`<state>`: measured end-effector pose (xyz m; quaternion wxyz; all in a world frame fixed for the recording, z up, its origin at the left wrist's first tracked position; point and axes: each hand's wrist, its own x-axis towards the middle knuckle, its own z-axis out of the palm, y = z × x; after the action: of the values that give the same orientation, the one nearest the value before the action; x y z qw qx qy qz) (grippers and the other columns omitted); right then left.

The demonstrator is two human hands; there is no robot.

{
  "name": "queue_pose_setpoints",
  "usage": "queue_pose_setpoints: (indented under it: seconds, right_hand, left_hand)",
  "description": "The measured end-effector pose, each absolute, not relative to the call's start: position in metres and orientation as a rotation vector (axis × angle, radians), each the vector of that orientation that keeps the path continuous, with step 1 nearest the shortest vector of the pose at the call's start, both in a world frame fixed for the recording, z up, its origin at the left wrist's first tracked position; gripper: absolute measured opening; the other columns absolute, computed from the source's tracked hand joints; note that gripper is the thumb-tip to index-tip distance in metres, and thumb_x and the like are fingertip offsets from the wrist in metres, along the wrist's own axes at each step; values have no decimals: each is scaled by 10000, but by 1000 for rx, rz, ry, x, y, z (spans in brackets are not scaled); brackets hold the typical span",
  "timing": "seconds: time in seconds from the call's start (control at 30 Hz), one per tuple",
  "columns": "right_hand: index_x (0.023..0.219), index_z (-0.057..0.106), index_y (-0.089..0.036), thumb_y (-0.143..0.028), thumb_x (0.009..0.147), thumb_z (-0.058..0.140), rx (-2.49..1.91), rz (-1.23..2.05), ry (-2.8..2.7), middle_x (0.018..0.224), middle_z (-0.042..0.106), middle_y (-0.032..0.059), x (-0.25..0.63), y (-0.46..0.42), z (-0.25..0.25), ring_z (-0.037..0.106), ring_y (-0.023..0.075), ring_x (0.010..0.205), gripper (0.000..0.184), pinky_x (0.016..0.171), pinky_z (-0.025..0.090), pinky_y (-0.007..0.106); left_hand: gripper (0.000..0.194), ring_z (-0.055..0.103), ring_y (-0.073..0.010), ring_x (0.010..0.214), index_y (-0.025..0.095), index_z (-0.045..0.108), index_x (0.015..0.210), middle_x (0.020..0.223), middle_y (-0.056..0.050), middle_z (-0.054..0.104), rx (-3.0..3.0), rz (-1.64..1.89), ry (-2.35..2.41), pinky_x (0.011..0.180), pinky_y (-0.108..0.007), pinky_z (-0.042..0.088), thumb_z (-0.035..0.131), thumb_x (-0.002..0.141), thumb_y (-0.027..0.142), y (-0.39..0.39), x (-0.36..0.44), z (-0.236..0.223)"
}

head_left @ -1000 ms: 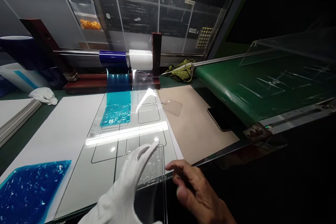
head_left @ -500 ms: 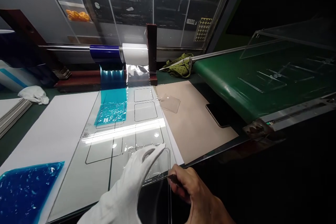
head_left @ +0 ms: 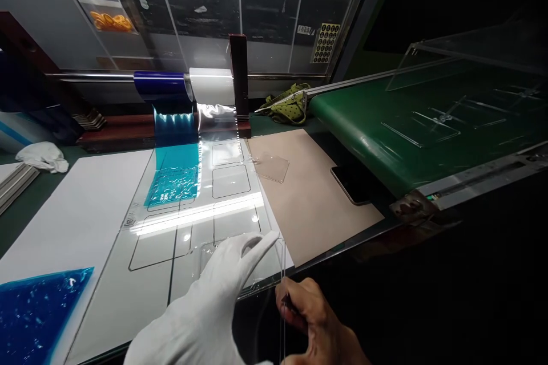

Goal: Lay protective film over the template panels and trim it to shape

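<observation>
My left hand (head_left: pixel 209 308), in a white glove, holds a small clear plastic panel (head_left: pixel 268 265) at the near edge of the bench, fingers stretched along its face. My bare right hand (head_left: pixel 314 325) pinches the panel's right edge between thumb and fingers. Under them lies a large clear template sheet (head_left: pixel 188 222) with rounded rectangles outlined on it. A strip of blue film (head_left: pixel 173 174) runs down onto it from a blue roll (head_left: pixel 159 85). Beside that roll sits a white roll (head_left: pixel 212 85) with clear film hanging from it.
A brown board (head_left: pixel 308 199) carries a small clear piece (head_left: pixel 270 166) and a dark phone (head_left: pixel 351 183). A green conveyor (head_left: pixel 406 131) with clear panels runs to the right. A crumpled blue film sheet (head_left: pixel 34 308) lies near left, a white glove (head_left: pixel 41 156) far left.
The right hand has closed onto the panel's right edge, where before its fingers were apart beside it. The view has drifted slightly right and the panel stands more upright.
</observation>
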<state>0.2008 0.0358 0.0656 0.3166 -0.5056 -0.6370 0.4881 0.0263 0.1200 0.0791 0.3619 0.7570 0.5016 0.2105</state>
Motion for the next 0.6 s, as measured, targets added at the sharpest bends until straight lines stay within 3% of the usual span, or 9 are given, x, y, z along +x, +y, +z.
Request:
queue_pose_setpoints:
  seconds: [0.1,0.17,0.27,0.33,0.5,0.6]
  right_hand:
    - [680,421,-225,-700,600,714,-1284,1159,-1706,667,395,-22,199,33,62,384,127,638,564,528,437,212]
    - [674,374,-231,-654,711,660,-1161,940,-1687,604,339,-42,197,29,55,338,115,568,513,483,360,225]
    - [686,308,-233,-462,884,550,-1015,538,-1545,546,304,-58,200,25,44,312,109,499,388,486,294,256]
    - [702,315,-237,-337,917,512,-1039,416,-1510,553,334,-53,211,30,41,354,118,502,309,504,295,270]
    - [704,366,-231,-289,908,521,-1360,332,-1793,589,341,-56,252,89,39,356,103,496,263,511,290,257]
    - [764,459,-216,-362,914,489,-1622,182,-2006,663,495,-16,270,135,28,464,128,577,212,560,325,263]
  left_hand:
    - [427,629,-240,944,272,642,1149,1053,-41,667,2215,527,1249,855,-386,518,318,873,239,112,18,75]
    - [535,564,-271,1088,275,468,1358,1226,-70,589,2374,579,1266,942,-428,458,362,836,217,101,12,80]
    - [964,481,-347,1140,206,158,1494,1301,-144,486,2516,611,1381,967,-506,396,595,642,312,86,8,97]
    - [1180,463,-371,1123,159,8,1501,1281,-176,464,2545,583,1495,966,-562,357,656,536,362,79,9,110]
    - [1208,472,-357,1093,46,-88,1474,1174,-206,516,2657,658,1574,970,-583,321,637,584,420,72,10,119]
    - [1154,465,-347,1098,11,-62,1470,1159,-216,526,2752,739,1560,968,-566,320,617,612,379,69,6,118]
